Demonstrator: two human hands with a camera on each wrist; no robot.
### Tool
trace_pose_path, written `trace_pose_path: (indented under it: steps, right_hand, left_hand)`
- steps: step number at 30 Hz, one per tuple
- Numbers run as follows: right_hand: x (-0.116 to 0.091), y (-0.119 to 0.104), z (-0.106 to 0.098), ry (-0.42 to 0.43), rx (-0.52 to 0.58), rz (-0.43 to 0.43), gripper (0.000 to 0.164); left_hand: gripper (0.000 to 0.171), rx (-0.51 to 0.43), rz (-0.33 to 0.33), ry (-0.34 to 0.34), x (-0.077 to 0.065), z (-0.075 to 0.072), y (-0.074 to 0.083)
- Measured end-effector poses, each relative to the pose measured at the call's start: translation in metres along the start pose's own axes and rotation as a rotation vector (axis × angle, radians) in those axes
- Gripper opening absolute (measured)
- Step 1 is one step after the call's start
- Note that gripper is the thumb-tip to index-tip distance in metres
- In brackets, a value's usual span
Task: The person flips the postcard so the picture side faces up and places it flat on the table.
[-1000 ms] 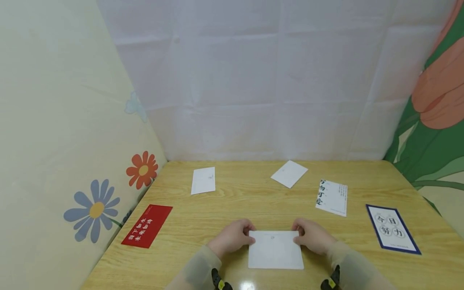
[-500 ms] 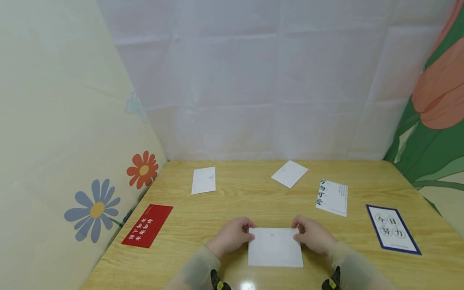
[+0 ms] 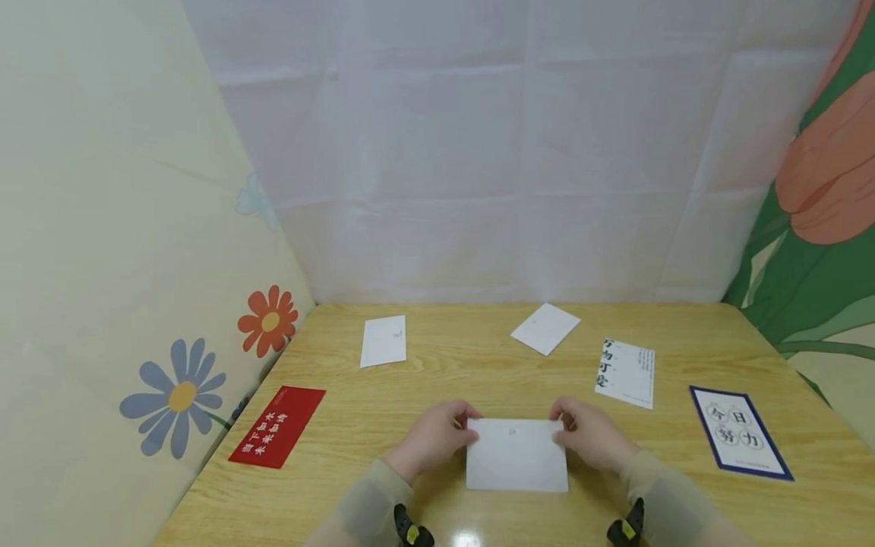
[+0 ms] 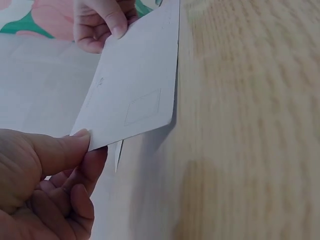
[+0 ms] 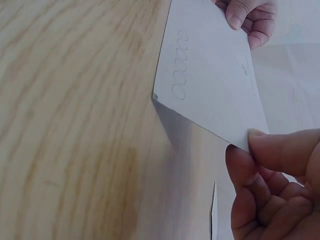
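A white postcard (image 3: 517, 460) is held between both hands near the front of the table, its far edge raised. My left hand (image 3: 436, 437) pinches its far left corner between thumb and fingertips. My right hand (image 3: 593, 434) pinches the far right corner the same way. The left wrist view shows a faint stamp box on the postcard (image 4: 132, 85). A row of printed ovals runs along the postcard (image 5: 200, 75) in the right wrist view. Its near edge lies close to the wood; whether it touches I cannot tell.
On the wooden table (image 3: 444, 380) lie a red card (image 3: 279, 425) at left, white cards at back left (image 3: 383, 340) and back centre (image 3: 545, 328), a lettered white card (image 3: 625, 372) and a blue-bordered card (image 3: 741, 431) at right. A white cloth (image 3: 437, 152) hangs behind.
Both hands have shifted slightly away from me, carrying the postcard with them. Its far edge sits higher in the head view than before. The other cards lie as they were.
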State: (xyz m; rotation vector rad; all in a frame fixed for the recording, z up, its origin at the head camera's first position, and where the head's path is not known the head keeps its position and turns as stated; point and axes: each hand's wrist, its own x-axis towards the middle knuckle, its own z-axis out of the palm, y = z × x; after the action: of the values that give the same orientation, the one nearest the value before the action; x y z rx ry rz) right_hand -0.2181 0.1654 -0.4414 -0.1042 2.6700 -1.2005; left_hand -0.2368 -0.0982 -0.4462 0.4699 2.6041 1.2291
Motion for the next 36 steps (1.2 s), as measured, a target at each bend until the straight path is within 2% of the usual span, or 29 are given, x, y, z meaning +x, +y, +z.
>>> trace_pose_path:
  steps: [8,16,24,36]
  right_hand:
    - [-0.003,-0.005,-0.003,0.023,0.024,-0.009,0.019]
    - [-0.005,-0.007,-0.005,0.065,0.026,-0.067,0.019]
    - [-0.008,-0.009,-0.009,0.098,0.024,-0.143,0.018]
    - [-0.008,-0.01,-0.013,0.148,0.009,-0.189,0.016]
  left_hand:
    - [0.016,0.008,0.013,0.003,0.0,-0.006,0.007]
    - [0.015,0.063,0.039,0.042,0.003,-0.009,0.01]
    - [0.016,0.111,0.117,0.088,0.004,-0.01,0.01]
    - [0.016,0.15,0.195,0.131,0.001,-0.015,0.016]
